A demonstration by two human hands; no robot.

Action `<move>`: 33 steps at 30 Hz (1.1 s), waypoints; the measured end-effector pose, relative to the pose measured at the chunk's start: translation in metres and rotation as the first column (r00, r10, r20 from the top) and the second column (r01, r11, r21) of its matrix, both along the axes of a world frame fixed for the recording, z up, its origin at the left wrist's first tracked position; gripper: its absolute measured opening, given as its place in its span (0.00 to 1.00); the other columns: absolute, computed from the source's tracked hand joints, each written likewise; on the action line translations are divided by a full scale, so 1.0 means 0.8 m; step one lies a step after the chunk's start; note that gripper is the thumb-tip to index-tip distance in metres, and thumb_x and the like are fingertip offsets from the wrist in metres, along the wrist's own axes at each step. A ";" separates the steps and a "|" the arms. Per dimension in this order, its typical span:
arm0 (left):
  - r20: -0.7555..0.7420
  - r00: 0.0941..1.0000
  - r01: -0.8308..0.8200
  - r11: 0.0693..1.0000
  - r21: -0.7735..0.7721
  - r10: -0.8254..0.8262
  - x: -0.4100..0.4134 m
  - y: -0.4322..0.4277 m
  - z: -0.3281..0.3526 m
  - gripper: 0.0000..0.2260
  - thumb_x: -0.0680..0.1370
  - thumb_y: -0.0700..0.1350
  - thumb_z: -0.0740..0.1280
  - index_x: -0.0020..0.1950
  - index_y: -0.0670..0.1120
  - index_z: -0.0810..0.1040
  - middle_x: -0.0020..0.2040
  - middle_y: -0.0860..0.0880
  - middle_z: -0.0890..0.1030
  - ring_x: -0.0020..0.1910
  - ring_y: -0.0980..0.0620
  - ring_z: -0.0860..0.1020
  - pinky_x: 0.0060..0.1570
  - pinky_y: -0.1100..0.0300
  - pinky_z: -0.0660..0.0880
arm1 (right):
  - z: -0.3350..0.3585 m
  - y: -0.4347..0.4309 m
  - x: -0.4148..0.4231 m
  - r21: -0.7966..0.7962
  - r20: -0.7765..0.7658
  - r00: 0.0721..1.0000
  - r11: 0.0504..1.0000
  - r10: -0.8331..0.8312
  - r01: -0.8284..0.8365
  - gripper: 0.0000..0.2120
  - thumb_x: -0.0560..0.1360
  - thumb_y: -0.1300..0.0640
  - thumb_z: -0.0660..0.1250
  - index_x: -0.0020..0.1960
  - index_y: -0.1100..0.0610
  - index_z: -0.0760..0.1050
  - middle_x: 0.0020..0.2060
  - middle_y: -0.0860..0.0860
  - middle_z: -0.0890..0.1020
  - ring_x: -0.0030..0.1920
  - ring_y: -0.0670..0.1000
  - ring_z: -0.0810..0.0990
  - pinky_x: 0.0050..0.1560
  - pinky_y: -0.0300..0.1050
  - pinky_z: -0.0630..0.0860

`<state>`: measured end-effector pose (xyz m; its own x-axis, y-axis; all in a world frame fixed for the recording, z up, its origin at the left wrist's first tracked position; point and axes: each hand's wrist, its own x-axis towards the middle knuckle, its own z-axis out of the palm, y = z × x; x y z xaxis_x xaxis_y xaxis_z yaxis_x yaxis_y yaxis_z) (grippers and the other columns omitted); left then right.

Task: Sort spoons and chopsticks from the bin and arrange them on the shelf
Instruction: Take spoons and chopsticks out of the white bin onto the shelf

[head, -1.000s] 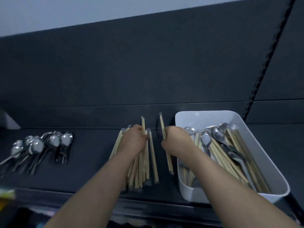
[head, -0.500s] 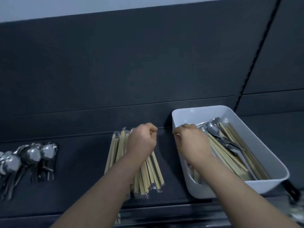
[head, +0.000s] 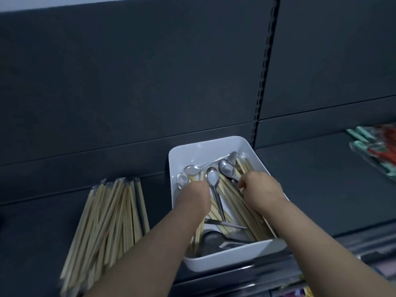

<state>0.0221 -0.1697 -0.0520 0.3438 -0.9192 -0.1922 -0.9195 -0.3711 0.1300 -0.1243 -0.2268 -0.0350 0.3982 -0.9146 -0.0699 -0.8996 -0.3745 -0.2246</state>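
Note:
A white bin (head: 214, 144) stands on the dark shelf (head: 321, 185), holding several metal spoons (head: 212, 179) mixed with wooden chopsticks (head: 242, 209). Both my hands are inside it. My left hand (head: 194, 197) rests knuckles-up on the chopsticks at the bin's left side, fingers curled down and hidden. At the bin's right side, my right hand (head: 262, 189) curls its fingertips around chopsticks and a spoon handle; whether it grips one is unclear. A fanned pile of wrapped chopsticks (head: 111, 221) lies on the shelf left of the bin.
A slotted upright (head: 264, 82) divides the dark back panel just behind the bin. Blurred packets in teal and red (head: 377, 151) lie on the shelf at far right. The shelf's front edge (head: 267, 266) runs below the bin.
Both hands left the chopstick pile and moved right into the bin. The view swung right, so the row of spoons on the left went out of sight.

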 end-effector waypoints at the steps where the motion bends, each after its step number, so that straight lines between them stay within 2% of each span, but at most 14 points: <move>1: -0.031 0.999 -0.034 0.999 0.014 0.034 0.000 -0.003 -0.004 0.06 0.79 0.40 0.64 0.56 0.43 0.76 0.57 0.46 0.79 0.57 0.46 0.78 0.46 0.60 0.70 | 0.000 -0.004 0.000 0.009 0.010 1.000 1.000 0.004 -0.004 0.16 0.71 0.64 0.60 0.51 0.51 0.81 0.50 0.52 0.82 0.53 0.57 0.80 0.47 0.45 0.75; 3: -0.096 0.988 -0.120 0.993 0.022 0.122 0.004 -0.009 -0.007 0.06 0.77 0.41 0.66 0.54 0.44 0.75 0.55 0.46 0.79 0.56 0.45 0.78 0.47 0.58 0.72 | -0.002 -0.009 0.002 0.028 0.016 0.999 0.999 0.028 -0.029 0.16 0.72 0.66 0.59 0.52 0.54 0.82 0.50 0.53 0.82 0.52 0.58 0.80 0.48 0.46 0.76; 6: -0.180 0.959 -0.237 0.968 -0.082 0.220 0.012 -0.014 -0.004 0.13 0.73 0.41 0.66 0.57 0.44 0.76 0.54 0.44 0.79 0.56 0.42 0.77 0.51 0.55 0.74 | -0.005 -0.008 0.009 0.048 -0.053 0.997 0.998 0.053 -0.051 0.16 0.73 0.68 0.59 0.55 0.57 0.79 0.52 0.56 0.81 0.53 0.59 0.80 0.50 0.47 0.76; 8: -0.241 0.939 -0.282 0.951 -0.126 0.246 0.016 -0.014 0.000 0.13 0.72 0.43 0.65 0.57 0.43 0.76 0.52 0.43 0.79 0.53 0.42 0.76 0.47 0.55 0.73 | -0.005 -0.005 0.013 0.054 -0.112 0.991 0.996 0.070 -0.065 0.15 0.75 0.67 0.59 0.58 0.59 0.77 0.55 0.56 0.80 0.56 0.58 0.79 0.51 0.47 0.76; 10: -0.256 0.933 -0.294 0.946 -0.139 0.253 0.017 -0.015 0.002 0.14 0.73 0.44 0.65 0.58 0.43 0.77 0.51 0.44 0.79 0.52 0.42 0.77 0.49 0.53 0.73 | -0.005 -0.002 0.015 0.056 -0.158 0.983 0.995 0.095 -0.087 0.14 0.75 0.66 0.60 0.58 0.59 0.76 0.56 0.56 0.79 0.57 0.58 0.79 0.52 0.46 0.75; 13: -0.202 0.946 -0.280 0.953 -0.115 0.253 0.011 -0.016 0.001 0.19 0.75 0.44 0.64 0.65 0.40 0.72 0.56 0.44 0.77 0.56 0.42 0.76 0.57 0.50 0.73 | -0.007 0.000 0.015 0.077 -0.199 0.974 0.992 0.111 -0.098 0.12 0.77 0.63 0.62 0.60 0.59 0.75 0.58 0.55 0.79 0.58 0.57 0.78 0.52 0.46 0.75; 17: -0.136 0.963 -0.239 0.970 -0.031 0.233 -0.001 -0.015 -0.004 0.11 0.76 0.41 0.63 0.58 0.44 0.75 0.60 0.44 0.74 0.55 0.43 0.77 0.46 0.55 0.72 | -0.007 0.003 0.014 0.115 -0.187 0.979 0.991 0.087 -0.066 0.13 0.76 0.63 0.61 0.59 0.59 0.76 0.57 0.55 0.79 0.58 0.57 0.78 0.53 0.47 0.76; 20: -0.072 0.970 -0.236 0.972 -0.018 0.234 -0.005 -0.016 -0.001 0.12 0.76 0.39 0.63 0.60 0.44 0.76 0.62 0.44 0.74 0.57 0.43 0.77 0.45 0.56 0.71 | -0.005 0.005 0.012 0.105 -0.177 0.981 0.993 0.077 -0.059 0.13 0.75 0.63 0.61 0.58 0.58 0.76 0.57 0.54 0.79 0.58 0.56 0.78 0.53 0.46 0.75; 24: -0.031 0.978 -0.207 0.978 -0.001 0.207 -0.008 -0.011 0.000 0.13 0.76 0.38 0.62 0.60 0.43 0.76 0.65 0.42 0.73 0.58 0.43 0.77 0.47 0.55 0.72 | -0.008 0.005 0.012 0.094 -0.198 0.975 0.992 0.098 -0.081 0.15 0.76 0.65 0.60 0.62 0.58 0.75 0.60 0.55 0.78 0.60 0.56 0.78 0.54 0.46 0.75; 28: -0.140 0.966 -0.229 0.970 -0.082 0.216 -0.003 -0.008 0.001 0.12 0.73 0.41 0.64 0.56 0.44 0.78 0.58 0.43 0.77 0.53 0.42 0.78 0.43 0.57 0.71 | -0.011 0.004 0.010 0.099 -0.149 0.984 0.992 0.097 -0.082 0.15 0.75 0.66 0.60 0.60 0.60 0.75 0.58 0.56 0.78 0.59 0.57 0.78 0.54 0.47 0.75; 33: -0.319 0.918 -0.333 0.894 -0.299 0.235 0.008 -0.014 0.022 0.07 0.74 0.44 0.67 0.50 0.43 0.76 0.43 0.45 0.78 0.43 0.42 0.77 0.36 0.58 0.69 | -0.005 -0.003 0.009 0.019 0.037 0.999 1.000 -0.018 0.018 0.07 0.70 0.63 0.65 0.47 0.56 0.77 0.46 0.55 0.82 0.49 0.58 0.81 0.40 0.42 0.71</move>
<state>0.0285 -0.1807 -0.0346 0.5799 -0.8147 -0.0078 -0.6928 -0.4981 0.5215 -0.1169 -0.2290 -0.0393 0.3842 -0.9204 -0.0723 -0.8972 -0.3537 -0.2643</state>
